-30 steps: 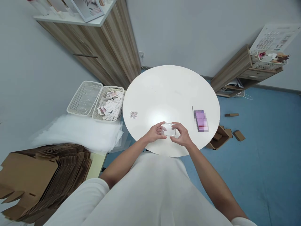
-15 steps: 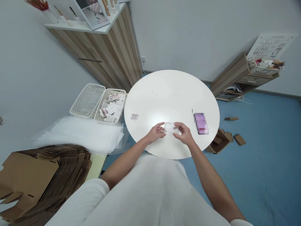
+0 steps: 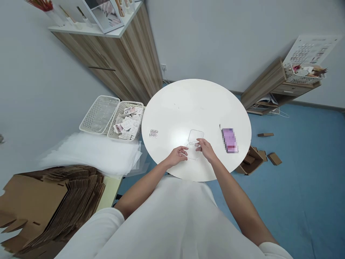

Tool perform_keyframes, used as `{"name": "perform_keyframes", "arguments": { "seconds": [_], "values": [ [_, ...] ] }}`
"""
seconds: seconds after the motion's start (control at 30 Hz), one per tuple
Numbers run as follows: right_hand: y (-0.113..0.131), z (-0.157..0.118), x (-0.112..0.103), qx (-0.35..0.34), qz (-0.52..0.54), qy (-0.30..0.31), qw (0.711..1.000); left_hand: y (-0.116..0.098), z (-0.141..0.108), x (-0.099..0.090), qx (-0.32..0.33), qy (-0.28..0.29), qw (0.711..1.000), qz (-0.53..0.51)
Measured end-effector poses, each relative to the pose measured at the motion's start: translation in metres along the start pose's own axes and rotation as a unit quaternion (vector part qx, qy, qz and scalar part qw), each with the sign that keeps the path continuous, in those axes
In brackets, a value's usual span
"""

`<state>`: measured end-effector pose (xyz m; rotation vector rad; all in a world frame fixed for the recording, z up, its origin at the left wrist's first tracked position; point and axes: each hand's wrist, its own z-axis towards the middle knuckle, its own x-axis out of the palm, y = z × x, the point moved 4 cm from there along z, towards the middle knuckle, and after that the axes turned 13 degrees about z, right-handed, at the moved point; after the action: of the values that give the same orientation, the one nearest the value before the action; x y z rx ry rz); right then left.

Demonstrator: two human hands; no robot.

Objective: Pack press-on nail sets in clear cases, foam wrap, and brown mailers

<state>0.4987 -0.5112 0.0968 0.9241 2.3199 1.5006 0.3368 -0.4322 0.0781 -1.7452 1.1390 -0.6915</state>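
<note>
A clear plastic case [image 3: 196, 136] lies unfolded over the white round table [image 3: 172, 104], its lid raised away from me and its base nearer. My left hand [image 3: 178, 156] grips the left edge of the base between thumb and fingers. At the hinge on the right side, my right hand [image 3: 206, 148] holds the case with its fingers closed on it. A small set of shiny nail-shaped pieces [image 3: 153, 133] rests near the table's left edge. On the right of the table is a purple item [image 3: 229, 140], blurred by pixels.
Left of the table stand a basket of printed cards [image 3: 128, 124] and a basket of clear cases [image 3: 99, 115]. Plastic sheets [image 3: 91, 154] and folded cardboard [image 3: 72, 205] are below them. An open cardboard box [image 3: 250, 162] sits on the floor at right.
The clear case has gone from closed to unfolded, with its lid swung up and away from me. My left hand has moved slightly down, and my right hand slightly left.
</note>
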Motion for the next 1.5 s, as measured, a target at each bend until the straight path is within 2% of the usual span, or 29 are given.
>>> {"name": "perform_keyframes", "arguments": {
  "seconds": [0.13, 0.23, 0.37, 0.5, 0.63, 0.83, 0.97, 1.07, 1.2, 1.43, 1.5],
  "values": [
    [-0.015, -0.008, 0.004, 0.041, 0.03, 0.006, 0.999, 0.005, 0.0, 0.0, -0.005, 0.004, 1.0, -0.015],
    [-0.033, -0.023, -0.003, 0.034, 0.045, -0.033, 0.998, 0.01, 0.001, 0.001, -0.014, -0.004, 1.0, -0.017],
    [-0.059, -0.038, -0.012, 0.006, -0.013, -0.073, 0.997, 0.021, 0.006, 0.006, -0.038, -0.022, 0.999, 0.008],
    [-0.074, -0.034, -0.013, 0.002, -0.048, -0.077, 0.996, 0.035, 0.016, 0.009, -0.071, -0.076, 0.993, 0.058],
    [-0.081, -0.021, -0.013, -0.001, -0.072, -0.087, 0.994, 0.045, 0.027, 0.012, -0.073, -0.121, 0.981, 0.136],
    [-0.091, -0.01, -0.016, -0.022, -0.13, -0.092, 0.987, 0.05, 0.037, 0.015, -0.067, -0.143, 0.959, 0.237],
    [-0.095, -0.006, -0.018, -0.005, -0.175, -0.081, 0.981, 0.051, 0.039, 0.017, -0.086, -0.153, 0.944, 0.279],
    [-0.097, -0.006, -0.018, 0.009, -0.205, -0.064, 0.977, 0.052, 0.039, 0.019, -0.103, -0.151, 0.939, 0.29],
    [-0.099, -0.007, -0.018, -0.008, -0.186, -0.052, 0.981, 0.054, 0.04, 0.022, -0.115, -0.168, 0.939, 0.278],
    [-0.101, -0.006, -0.02, -0.026, -0.157, -0.041, 0.986, 0.057, 0.039, 0.029, -0.105, -0.189, 0.935, 0.28],
    [-0.098, -0.008, -0.022, -0.04, -0.154, -0.056, 0.986, 0.057, 0.038, 0.031, -0.097, -0.189, 0.936, 0.282]
  ]
}}
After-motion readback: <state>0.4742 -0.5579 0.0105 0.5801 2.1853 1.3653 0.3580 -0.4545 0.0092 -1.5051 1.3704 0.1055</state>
